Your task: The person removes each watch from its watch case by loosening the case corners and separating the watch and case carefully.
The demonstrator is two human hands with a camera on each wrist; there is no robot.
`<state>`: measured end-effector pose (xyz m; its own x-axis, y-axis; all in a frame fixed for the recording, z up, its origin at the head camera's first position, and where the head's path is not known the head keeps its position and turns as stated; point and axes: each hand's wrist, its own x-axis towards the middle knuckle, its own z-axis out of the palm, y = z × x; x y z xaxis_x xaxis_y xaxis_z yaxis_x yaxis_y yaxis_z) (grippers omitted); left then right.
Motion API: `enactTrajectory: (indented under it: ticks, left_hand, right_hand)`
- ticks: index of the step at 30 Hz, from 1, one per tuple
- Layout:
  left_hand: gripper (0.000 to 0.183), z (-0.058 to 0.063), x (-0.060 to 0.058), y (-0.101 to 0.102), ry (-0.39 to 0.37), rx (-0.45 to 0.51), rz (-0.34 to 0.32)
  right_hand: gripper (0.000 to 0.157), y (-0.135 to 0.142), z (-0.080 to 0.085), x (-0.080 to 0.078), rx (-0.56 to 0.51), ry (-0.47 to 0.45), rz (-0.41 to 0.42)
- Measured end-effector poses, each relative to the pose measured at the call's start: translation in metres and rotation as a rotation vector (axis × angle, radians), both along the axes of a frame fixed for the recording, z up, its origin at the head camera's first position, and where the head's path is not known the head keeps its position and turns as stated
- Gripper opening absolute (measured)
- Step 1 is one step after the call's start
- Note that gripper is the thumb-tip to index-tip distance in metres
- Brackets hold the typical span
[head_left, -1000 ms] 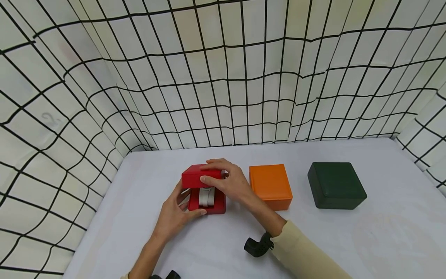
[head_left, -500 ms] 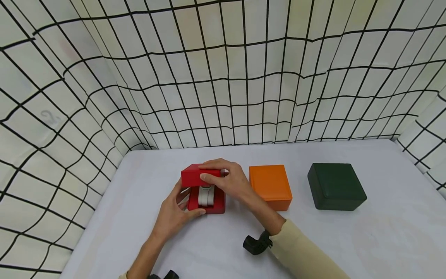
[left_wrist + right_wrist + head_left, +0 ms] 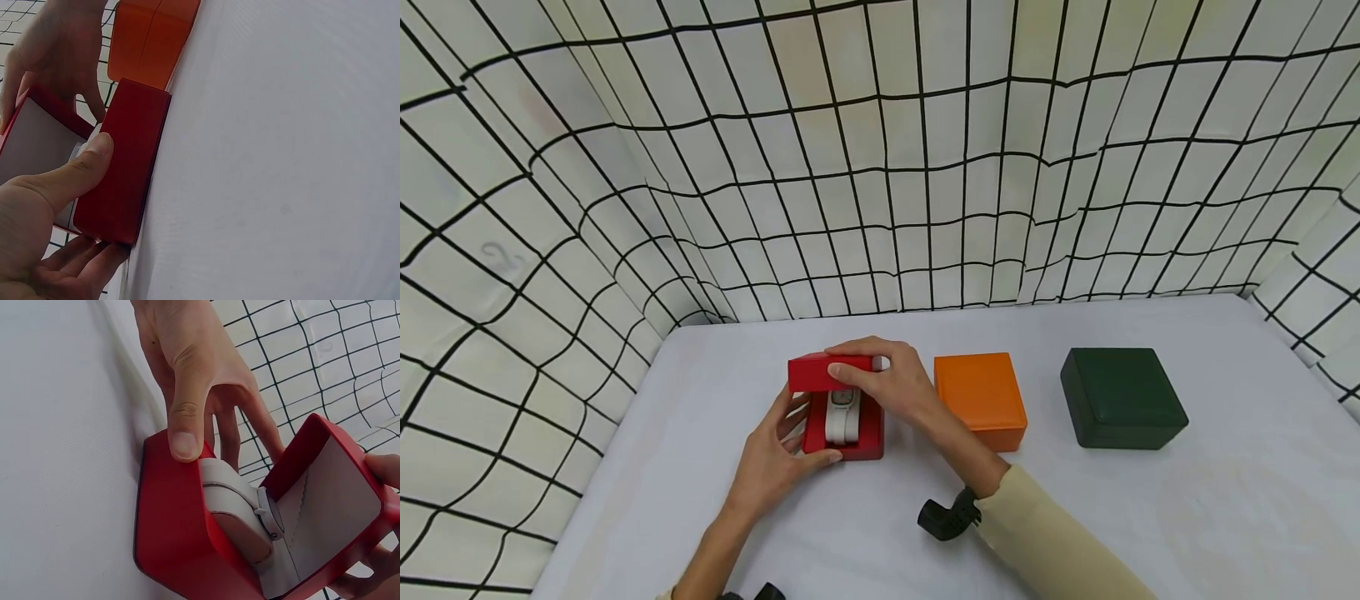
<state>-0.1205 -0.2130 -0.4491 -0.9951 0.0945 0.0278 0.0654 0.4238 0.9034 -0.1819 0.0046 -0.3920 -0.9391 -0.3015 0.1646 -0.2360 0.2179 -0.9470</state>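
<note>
A red watch box (image 3: pixel 868 433) stands part-way opened on the white-covered table. Inside sits a wristwatch with a white strap (image 3: pixel 234 506), wrapped round a cushion. Its face shows just below the lid in the head view. My left hand (image 3: pixel 767 467) grips the box's base, thumb on the front wall and fingers round the left side. With thumb and fingers, my right hand (image 3: pixel 895 379) holds the red lid (image 3: pixel 812 373) by its right part, tilted up at the back hinge. The lid's pale lining (image 3: pixel 344 494) is visible in the right wrist view.
An orange box (image 3: pixel 981 396) stands shut just right of the red one, close to my right forearm. Farther right is a dark green box (image 3: pixel 1120 396), also shut. White walls with black netting (image 3: pixel 925 183) enclose the table's back and sides.
My right hand has raised the lid farther back, so more of the watch, including its face, now shows. The left hand and the base have stayed in place.
</note>
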Motion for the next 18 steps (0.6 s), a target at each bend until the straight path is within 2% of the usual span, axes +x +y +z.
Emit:
enactTrajectory:
  ticks: [10, 18]
  left_hand:
    - [0.12, 0.0, -0.0015, 0.0014, -0.02, 0.02, -0.005]
    - [0.119, 0.0016, -0.0006, 0.0012, -0.028, 0.001, 0.006]
  right_hand:
    - [0.029, -0.0025, 0.0008, -0.0042, -0.076, -0.011, -0.028]
    - [0.029, -0.0036, -0.0014, -0.0064, -0.107, -0.006, -0.029]
